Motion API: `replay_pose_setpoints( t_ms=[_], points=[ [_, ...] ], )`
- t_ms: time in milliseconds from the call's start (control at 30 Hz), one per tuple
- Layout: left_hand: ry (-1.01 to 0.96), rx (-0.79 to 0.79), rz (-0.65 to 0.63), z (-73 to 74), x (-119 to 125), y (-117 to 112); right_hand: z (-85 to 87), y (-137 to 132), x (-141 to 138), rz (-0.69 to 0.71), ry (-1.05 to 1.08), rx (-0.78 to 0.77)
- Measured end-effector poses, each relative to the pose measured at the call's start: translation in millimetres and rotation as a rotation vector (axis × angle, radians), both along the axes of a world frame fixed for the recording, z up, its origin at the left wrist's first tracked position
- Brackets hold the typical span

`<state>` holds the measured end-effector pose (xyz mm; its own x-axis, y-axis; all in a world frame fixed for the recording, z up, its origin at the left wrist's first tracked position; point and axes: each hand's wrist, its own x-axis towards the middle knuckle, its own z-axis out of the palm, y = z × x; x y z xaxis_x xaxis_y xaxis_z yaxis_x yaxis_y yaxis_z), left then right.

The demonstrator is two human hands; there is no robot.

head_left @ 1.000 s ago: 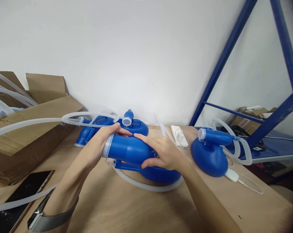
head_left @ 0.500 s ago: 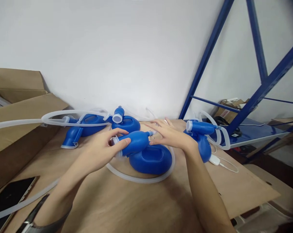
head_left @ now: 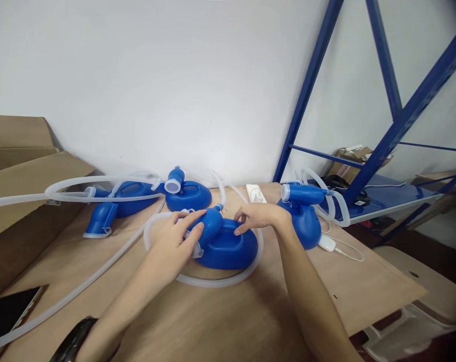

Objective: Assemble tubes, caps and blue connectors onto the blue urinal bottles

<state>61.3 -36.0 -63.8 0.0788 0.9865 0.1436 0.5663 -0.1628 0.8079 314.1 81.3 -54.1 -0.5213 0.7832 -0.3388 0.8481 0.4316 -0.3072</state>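
In the head view, a blue plastic urinal bottle (head_left: 228,254) with a moulded handle lies on the table, a clear tube (head_left: 213,281) curving around it. My left hand (head_left: 178,236) is closed around a bulb-shaped blue urinal funnel (head_left: 209,226) with a whitish, translucent cap end, which rests against the bottle's left side. Its nozzle points up and away from me. My right hand (head_left: 256,217) has its fingers curled and thumb down at the bottle's handle, gripping it. Part of the funnel is hidden by my left hand.
Similar blue bottles stand behind (head_left: 190,196), at the left (head_left: 133,198) and at the right (head_left: 303,223). An open cardboard box (head_left: 43,176) is at the left, above a phone (head_left: 9,314). A white power socket (head_left: 255,193) sits near the wall. Blue shelving (head_left: 307,90) rises at right.
My right hand has come down from beyond the funnel's nozzle onto the bottle's handle. My left hand has kept hold of the funnel, which now sits lower and more turned. The view has shifted slightly.
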Motion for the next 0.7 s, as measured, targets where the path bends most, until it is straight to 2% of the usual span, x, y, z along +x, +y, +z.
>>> replay_pose_setpoints(
  t_ms=[100,167,233,300,433,600,700],
  points=[
    [0.114,0.215,0.054,-22.2,13,8,1.8,-9,-14,0.115,-0.062,0.095],
    [0.145,0.239,0.054,-32.1,18,12,0.0,-11,-23,0.153,-0.096,0.17],
    [0.13,0.198,0.039,-35.7,19,15,-4.5,-7,-30,0.178,-0.086,0.183],
    [0.107,0.186,0.026,-35.5,18,17,-10.4,0,-36,0.208,-0.041,0.132],
    [0.139,0.262,0.023,-34.1,15,23,-17.7,8,-42,0.301,0.086,0.024],
    [0.128,0.236,-0.103,-28.8,9,36,-12.3,0,-40,0.341,0.165,-0.011],
    [0.215,0.196,-0.108,-17.2,8,40,-6.5,0,-34,0.352,0.195,-0.013]
  ],
)
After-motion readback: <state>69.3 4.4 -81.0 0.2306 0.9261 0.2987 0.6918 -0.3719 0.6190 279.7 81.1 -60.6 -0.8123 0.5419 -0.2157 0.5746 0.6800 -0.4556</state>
